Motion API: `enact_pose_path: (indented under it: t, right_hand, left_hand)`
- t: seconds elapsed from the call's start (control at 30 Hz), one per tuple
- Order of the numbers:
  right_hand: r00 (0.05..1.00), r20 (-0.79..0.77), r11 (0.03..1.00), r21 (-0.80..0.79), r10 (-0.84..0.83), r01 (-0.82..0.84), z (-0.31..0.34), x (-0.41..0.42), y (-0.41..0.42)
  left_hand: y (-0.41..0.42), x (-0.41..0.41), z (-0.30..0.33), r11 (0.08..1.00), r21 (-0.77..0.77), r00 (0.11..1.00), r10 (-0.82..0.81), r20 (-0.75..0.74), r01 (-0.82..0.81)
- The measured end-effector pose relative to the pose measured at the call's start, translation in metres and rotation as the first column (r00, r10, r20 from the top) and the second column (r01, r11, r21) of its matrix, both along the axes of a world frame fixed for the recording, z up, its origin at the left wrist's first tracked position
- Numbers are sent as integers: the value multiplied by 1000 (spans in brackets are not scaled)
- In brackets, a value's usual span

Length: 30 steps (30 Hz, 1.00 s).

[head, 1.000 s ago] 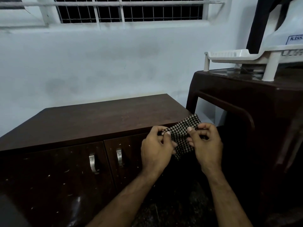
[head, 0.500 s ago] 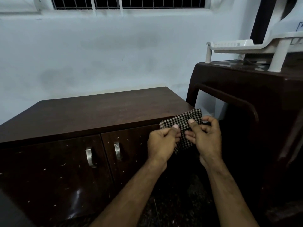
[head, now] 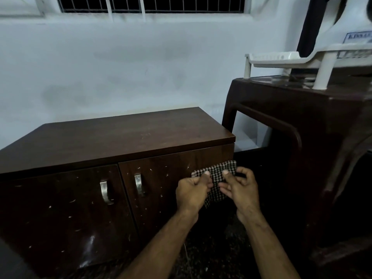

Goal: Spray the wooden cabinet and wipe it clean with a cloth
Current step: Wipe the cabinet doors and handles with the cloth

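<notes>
Head view: we see one label only, a blue-bordered tag (head: 360, 37) on the white plastic piece (head: 281, 59) at top right, cut by the frame edge; we make out letters like "KISSA" but the blur stops us reading it for sure. That white piece stands on a dark brown plastic counter (head: 302, 121) at right, and a dark strip of something hangs above it, top cut off, so we cannot tell what it is. Both hands hold a black-and-white checked cloth (head: 216, 179) in the air, just in front of the right-hand door of the wooden cabinet (head: 120, 137), near its right edge; we cannot tell if the cloth touches the door. Left hand (head: 191, 191) has its grip closed on the cloth, thumb pinching the upper left part. Right hand (head: 240, 188) pinches the upper right part with thumb on top, other fingers loosely curled behind. The cloth's lower half is hidden behind the hands, folds hard to make out. The cabinet has two doors with metal handles (head: 105, 191) and pale specks across the fronts; its left end runs out of frame. A barred window (head: 151, 5) sits above, cropped at the top. The floor below is too dark to read.
</notes>
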State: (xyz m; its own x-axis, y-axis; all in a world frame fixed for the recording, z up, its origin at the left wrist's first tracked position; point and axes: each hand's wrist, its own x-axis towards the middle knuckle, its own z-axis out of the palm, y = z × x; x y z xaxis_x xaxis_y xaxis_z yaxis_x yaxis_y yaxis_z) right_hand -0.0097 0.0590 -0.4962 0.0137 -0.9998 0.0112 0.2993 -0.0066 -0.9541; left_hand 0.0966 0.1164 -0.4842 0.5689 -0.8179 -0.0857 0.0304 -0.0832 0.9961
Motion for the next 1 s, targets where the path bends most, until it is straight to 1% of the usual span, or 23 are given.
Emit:
enact_pose_path:
  t: [0.1,0.2,0.27,0.4,0.53,0.63,0.77,0.8,0.9,1.0]
  right_hand:
    - [999,39,994,-106,-8,12,30,2,-2]
    - [999,32,984,-176,-24,29,50,10,-2]
    - [999,39,986,-160,-38,44,51,15,-3]
    - [997,75,997,-69,-15,20,39,12,-5]
    - [998,44,999,32,37,-38,20,1,-5]
    - [999,36,1000,-26,15,-14,27,-3,-8]
    - [999,45,988,-155,0,7,50,0,-11]
    - [999,43,986,-168,-1,9,52,1,-12]
    - [997,65,990,-139,28,-19,47,3,-17]
    - [997,54,994,-94,59,-54,38,-1,-20]
  left_hand:
    - [-4,6,23,996,-89,997,12,-73,-18]
    - [-5,14,45,989,-144,996,23,-86,-35]
    - [-7,19,48,990,-137,997,16,-70,-26]
    - [-4,19,36,989,-146,999,19,-29,-23]
    - [-6,12,23,995,-75,995,69,75,-63]
    - [-13,13,30,998,-35,994,52,99,-49]
    - [-13,19,41,992,-119,997,43,69,-34]
    - [-15,21,43,989,-143,996,47,74,-36]
    - [-16,20,41,983,-177,991,75,109,-55]
    - [-17,19,34,981,-186,991,78,106,-57]
